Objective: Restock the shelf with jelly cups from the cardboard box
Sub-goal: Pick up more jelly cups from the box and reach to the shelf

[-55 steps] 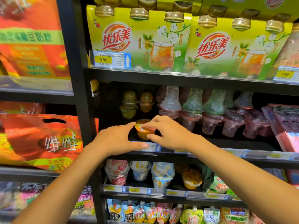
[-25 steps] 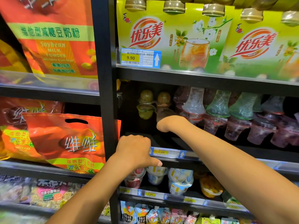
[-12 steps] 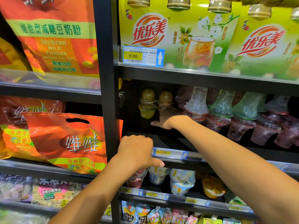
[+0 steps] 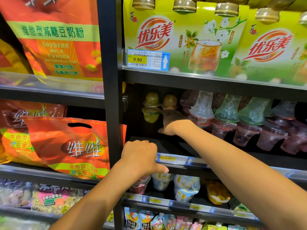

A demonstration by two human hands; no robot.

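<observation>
Head view: a black shop rack, seen straight on at the middle shelf [image 4: 174, 146].
Place of the jelly cups: far left at the back of the middle shelf, a green stack [image 4: 150, 107] with an orange jelly cup [image 4: 169, 101] just right of it.
Axis: upright. In the green stack the lower cup stands mouth up and the upper one sits inverted on it, dome up, rims meeting.
Look: small clear plastic domes of tinted jelly with flanged rims, dim in the shelf's shadow.
Reach: the right hand [image 4: 172, 123] is deep inside, back to the camera, thumb out to the left, directly below the orange jelly cup. Its fingers are lost in shadow, so I cannot tell whether they hold anything.
Brace: the left hand [image 4: 141, 156] has its fingers curled over the front edge of the middle shelf, thumb stretched along under the rail.
In the way: the right hand hides whatever stands beneath the orange jelly cup.
Right neighbours: bottle-shaped clear jellies [image 4: 201, 107] over purple cups, close by the wrist.
Above: milk tea packs [image 4: 166, 39] behind a 9.90 price tag [image 4: 146, 59].
Left bay: soybean milk powder bags [image 4: 71, 146].
Below: snack cups [image 4: 186, 188].
</observation>
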